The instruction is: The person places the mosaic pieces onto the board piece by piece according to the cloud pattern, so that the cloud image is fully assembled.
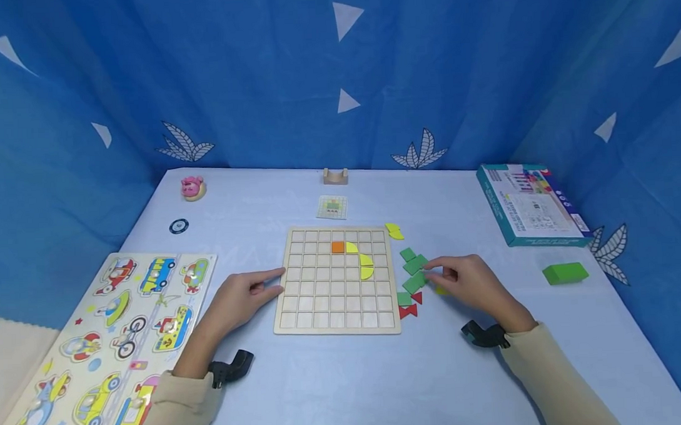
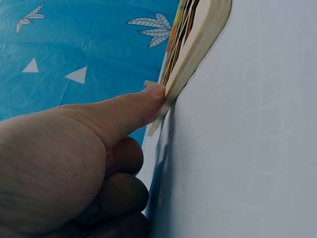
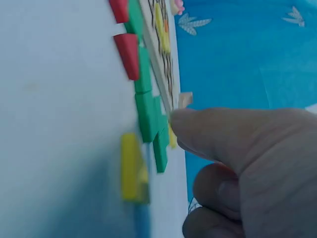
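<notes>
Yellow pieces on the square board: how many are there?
3: one yellow piece just right of the orange square, a second piece diagonally down-right from it, and a third piece directly below the second.

Smooth, matt wooden grid board (image 1: 321, 304)

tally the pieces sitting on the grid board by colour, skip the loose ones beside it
Orange square: 1
Yellow rounded pieces: 3
Total on the grid board: 4
</notes>
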Available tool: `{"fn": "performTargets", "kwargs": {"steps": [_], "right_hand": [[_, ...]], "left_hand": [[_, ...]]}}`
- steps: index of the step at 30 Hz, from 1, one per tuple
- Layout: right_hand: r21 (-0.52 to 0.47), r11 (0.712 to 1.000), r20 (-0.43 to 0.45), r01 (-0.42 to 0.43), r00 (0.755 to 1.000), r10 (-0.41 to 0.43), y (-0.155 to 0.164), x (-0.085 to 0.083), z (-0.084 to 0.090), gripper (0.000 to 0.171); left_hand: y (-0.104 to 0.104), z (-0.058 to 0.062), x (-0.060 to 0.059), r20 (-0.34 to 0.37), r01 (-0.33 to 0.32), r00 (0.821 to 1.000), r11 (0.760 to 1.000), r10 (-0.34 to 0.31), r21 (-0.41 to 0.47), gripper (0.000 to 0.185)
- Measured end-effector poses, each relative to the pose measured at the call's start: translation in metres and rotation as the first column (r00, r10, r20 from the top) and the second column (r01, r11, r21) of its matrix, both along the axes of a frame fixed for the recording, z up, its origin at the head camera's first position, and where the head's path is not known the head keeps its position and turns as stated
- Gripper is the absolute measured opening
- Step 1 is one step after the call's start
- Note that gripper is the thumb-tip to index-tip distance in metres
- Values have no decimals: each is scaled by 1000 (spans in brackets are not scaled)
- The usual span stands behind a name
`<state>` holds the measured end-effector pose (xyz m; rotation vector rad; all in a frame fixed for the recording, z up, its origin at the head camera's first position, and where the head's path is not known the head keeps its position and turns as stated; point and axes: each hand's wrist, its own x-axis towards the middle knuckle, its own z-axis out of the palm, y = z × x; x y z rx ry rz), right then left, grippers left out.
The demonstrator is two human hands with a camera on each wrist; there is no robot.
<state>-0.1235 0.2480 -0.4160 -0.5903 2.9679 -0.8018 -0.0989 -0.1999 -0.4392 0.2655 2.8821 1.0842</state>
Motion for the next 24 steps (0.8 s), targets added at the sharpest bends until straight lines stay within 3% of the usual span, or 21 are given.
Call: {"fn": "performTargets", "kwargs": {"steps": [13, 24], "right_hand": [[88, 996, 11, 23, 1000, -24, -3, 11, -9, 37], [74, 996, 17, 54, 998, -55, -9, 11, -14, 36]], "left_hand": [[0, 1, -1, 6, 2, 1000, 1000, -2, -13, 40], [1, 1, -1, 22, -4, 1000, 1000, 4, -9, 40]]}}
